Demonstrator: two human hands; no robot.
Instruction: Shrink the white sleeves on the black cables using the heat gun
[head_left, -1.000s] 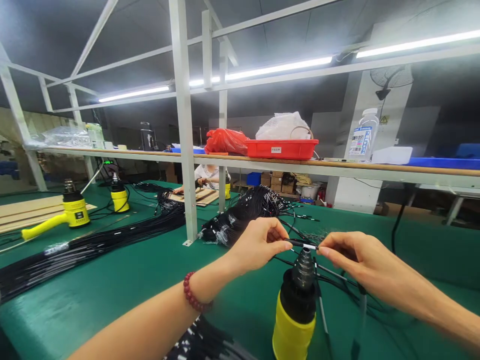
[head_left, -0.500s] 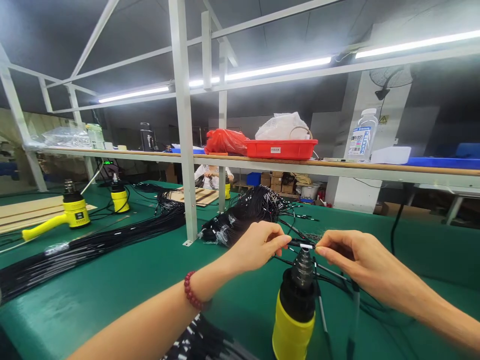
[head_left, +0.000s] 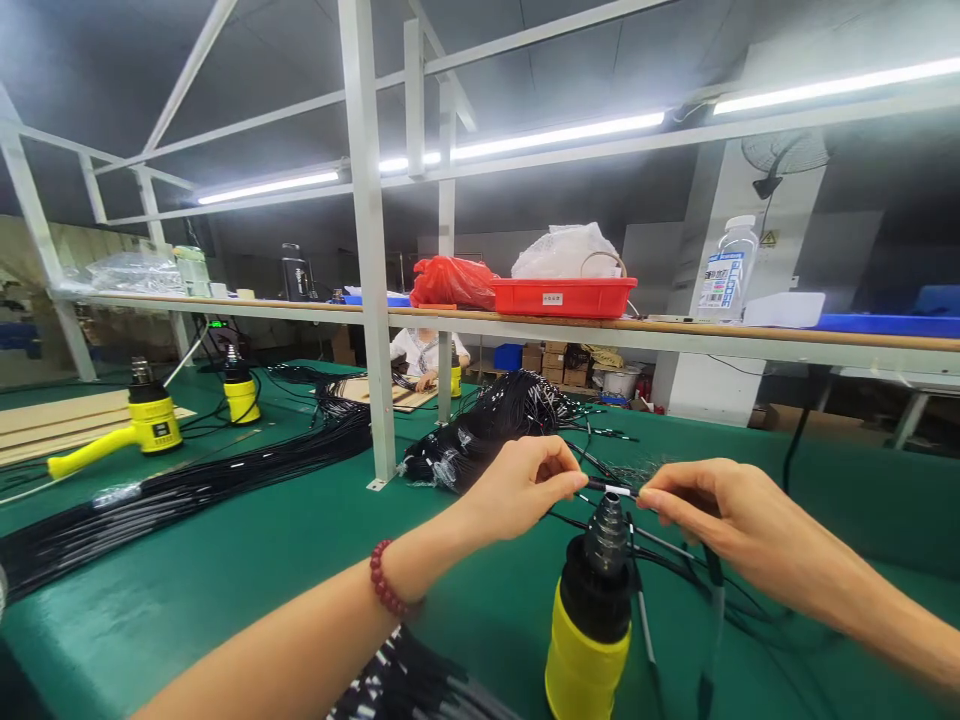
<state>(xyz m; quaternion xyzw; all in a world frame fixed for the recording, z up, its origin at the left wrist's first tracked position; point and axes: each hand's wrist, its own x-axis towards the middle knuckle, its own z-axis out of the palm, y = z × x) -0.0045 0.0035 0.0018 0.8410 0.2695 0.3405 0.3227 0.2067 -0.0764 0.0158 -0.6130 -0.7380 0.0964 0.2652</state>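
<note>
Between my two hands a black cable (head_left: 596, 484) with a white sleeve (head_left: 618, 491) on it is stretched level. My left hand (head_left: 536, 480), a beaded bracelet on its wrist, pinches the cable's left part. On the other side my right hand (head_left: 709, 505) pinches it just right of the white sleeve. Directly below stands a yellow heat gun (head_left: 589, 640), upright, its metal nozzle (head_left: 607, 535) pointing up close under the sleeve. Whether sleeve and nozzle touch, I cannot tell. Black and grey cable hangs below my right hand.
A big bundle of black cables (head_left: 495, 425) lies behind my hands, another long bundle (head_left: 187, 485) to the left. Two more yellow heat guns (head_left: 154, 420) stand at left. A white post (head_left: 367, 250) carries the shelf with a red tray (head_left: 562, 298). A person (head_left: 420, 355) sits across.
Both hands have shifted slightly to the right with the cable, still pinching it above the nozzle. The person across has lowered a hand to the board.
</note>
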